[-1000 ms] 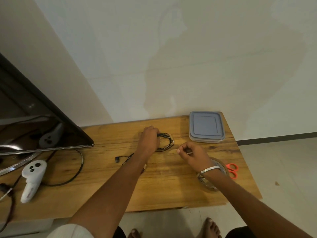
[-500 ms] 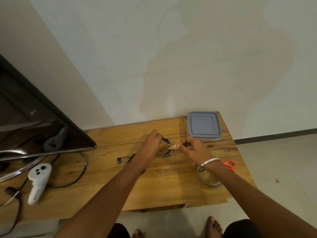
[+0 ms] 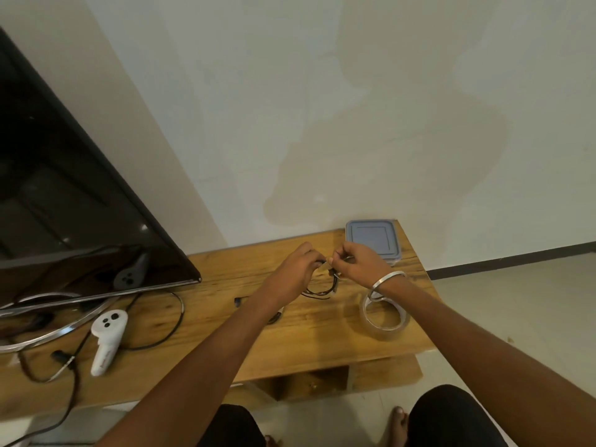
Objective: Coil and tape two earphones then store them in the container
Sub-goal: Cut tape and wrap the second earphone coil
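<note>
Soft, dim indoor light fills the view, with no harsh highlights. A broad, faint shadow of the person spreads over the pale plastered wall [image 3: 371,130] towards twelve and one o'clock. The glossy black television screen [image 3: 58,201] at nine o'clock mirrors cables and carries small glints. Wide-angle distortion slants the wall lines and stretches the forearms at six o'clock. Fine detail at the fingertips is smeared.

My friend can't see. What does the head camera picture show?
Two hands, left hand and right hand, hold a coiled black earphone above a wooden table, pinching it together. A clear tape roll and a closed grey-lidded container sit at the right.
</note>
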Available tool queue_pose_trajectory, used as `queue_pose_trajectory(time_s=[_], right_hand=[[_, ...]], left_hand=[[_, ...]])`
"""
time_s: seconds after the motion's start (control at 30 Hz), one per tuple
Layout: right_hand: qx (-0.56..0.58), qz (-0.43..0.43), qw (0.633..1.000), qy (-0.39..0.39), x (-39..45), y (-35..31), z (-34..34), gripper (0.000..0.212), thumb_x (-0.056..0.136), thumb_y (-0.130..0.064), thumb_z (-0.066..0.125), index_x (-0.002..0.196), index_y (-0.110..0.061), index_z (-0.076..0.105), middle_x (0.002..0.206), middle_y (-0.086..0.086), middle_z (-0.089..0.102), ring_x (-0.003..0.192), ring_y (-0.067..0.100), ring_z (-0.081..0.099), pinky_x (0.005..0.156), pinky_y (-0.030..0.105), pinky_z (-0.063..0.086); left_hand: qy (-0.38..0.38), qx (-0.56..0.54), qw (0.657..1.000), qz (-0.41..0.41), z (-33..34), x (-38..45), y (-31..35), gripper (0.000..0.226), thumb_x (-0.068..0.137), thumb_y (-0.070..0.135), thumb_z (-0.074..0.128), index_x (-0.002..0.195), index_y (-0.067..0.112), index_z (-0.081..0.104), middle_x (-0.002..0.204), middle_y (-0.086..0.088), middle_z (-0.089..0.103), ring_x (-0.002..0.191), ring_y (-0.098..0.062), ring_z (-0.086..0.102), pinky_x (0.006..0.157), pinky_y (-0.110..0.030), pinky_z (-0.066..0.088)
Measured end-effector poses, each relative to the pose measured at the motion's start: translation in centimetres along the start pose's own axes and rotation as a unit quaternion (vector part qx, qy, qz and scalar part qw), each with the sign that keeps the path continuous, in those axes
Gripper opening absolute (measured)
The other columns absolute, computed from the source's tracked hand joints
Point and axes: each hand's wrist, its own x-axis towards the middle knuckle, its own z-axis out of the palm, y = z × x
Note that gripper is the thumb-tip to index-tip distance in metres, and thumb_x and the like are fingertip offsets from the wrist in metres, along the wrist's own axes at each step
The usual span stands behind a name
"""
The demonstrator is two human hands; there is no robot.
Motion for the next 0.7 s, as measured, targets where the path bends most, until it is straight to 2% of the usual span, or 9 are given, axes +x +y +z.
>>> queue_pose_trajectory(time_s=[0.1, 0.27, 0.33, 0.5, 0.57, 0.63, 0.7], right_hand=[[-0.030, -0.005, 1.000, 0.004, -0.4, -0.8, -0.3, 0.008, 0.087, -0.022, 0.060, 0.082, -0.016, 0.057, 0.079, -0.002, 0.065, 0.075, 0.014, 0.063, 0.068, 0.022, 0.050], [-0.059, -0.011, 0.998, 0.014, -0.9, -2.1, -0.5, 0.020, 0.086, -0.021, 0.061, 0.070, -0.029, 0.050, 0.064, -0.013, 0.054, 0.058, 0.000, 0.051, 0.048, 0.006, 0.039], [-0.057, -0.012, 0.998, 0.013, -1.0, -2.3, -0.6, 0.019, 0.085, -0.020, 0.063, 0.071, -0.028, 0.052, 0.064, -0.013, 0.055, 0.057, -0.002, 0.050, 0.048, 0.002, 0.039], [-0.051, -0.010, 0.999, 0.013, -1.2, -2.2, -0.3, 0.012, 0.083, -0.025, 0.067, 0.078, -0.023, 0.056, 0.069, -0.009, 0.061, 0.060, 0.001, 0.055, 0.055, 0.011, 0.042], [-0.044, -0.013, 0.999, 0.015, -1.3, -2.2, -0.2, 0.012, 0.083, -0.025, 0.068, 0.080, -0.022, 0.056, 0.071, -0.007, 0.062, 0.061, 0.003, 0.056, 0.056, 0.012, 0.043], [-0.040, -0.017, 0.999, 0.018, -1.6, -2.2, -0.1, 0.012, 0.083, -0.024, 0.068, 0.082, -0.020, 0.057, 0.073, -0.007, 0.063, 0.063, 0.004, 0.058, 0.057, 0.010, 0.043], [-0.039, -0.021, 0.999, 0.020, -1.8, -2.3, -0.1, 0.011, 0.083, -0.023, 0.068, 0.083, -0.020, 0.057, 0.073, -0.008, 0.063, 0.063, 0.001, 0.058, 0.055, 0.007, 0.042]], left_hand=[[-0.005, 0.003, 1.000, 0.003, -0.8, -0.6, 0.9, 0.023, 0.101, 0.011, 0.045, 0.113, 0.002, 0.063, 0.104, -0.010, 0.050, 0.079, -0.012, 0.045, 0.070, -0.019, 0.034], [-0.005, 0.002, 1.000, -0.003, -1.6, -1.4, 1.8, 0.021, 0.100, 0.010, 0.046, 0.111, 0.004, 0.063, 0.098, -0.003, 0.045, 0.077, -0.013, 0.045, 0.068, -0.025, 0.041], [-0.005, -0.003, 1.000, -0.004, -1.9, -1.7, 2.1, 0.021, 0.100, 0.010, 0.045, 0.110, 0.004, 0.062, 0.097, 0.000, 0.043, 0.077, -0.014, 0.046, 0.071, -0.031, 0.046], [-0.010, -0.026, 1.000, -0.001, -2.4, -2.7, 2.7, 0.019, 0.101, 0.008, 0.043, 0.108, 0.004, 0.060, 0.095, -0.001, 0.043, 0.077, -0.022, 0.052, 0.072, -0.040, 0.051], [-0.013, -0.045, 0.999, 0.007, -2.6, -3.1, 3.0, 0.018, 0.101, 0.010, 0.043, 0.108, 0.007, 0.059, 0.092, 0.004, 0.042, 0.075, -0.019, 0.054, 0.070, -0.039, 0.053], [-0.015, -0.057, 0.998, 0.009, -2.8, -3.4, 3.1, 0.019, 0.100, 0.009, 0.042, 0.108, 0.009, 0.059, 0.090, 0.011, 0.041, 0.074, -0.013, 0.053, 0.071, -0.041, 0.053], [-0.022, -0.073, 0.997, -0.001, -2.9, -3.6, 3.3, 0.023, 0.097, 0.006, 0.040, 0.109, 0.009, 0.059, 0.091, 0.013, 0.042, 0.080, -0.018, 0.055, 0.074, -0.046, 0.054]])
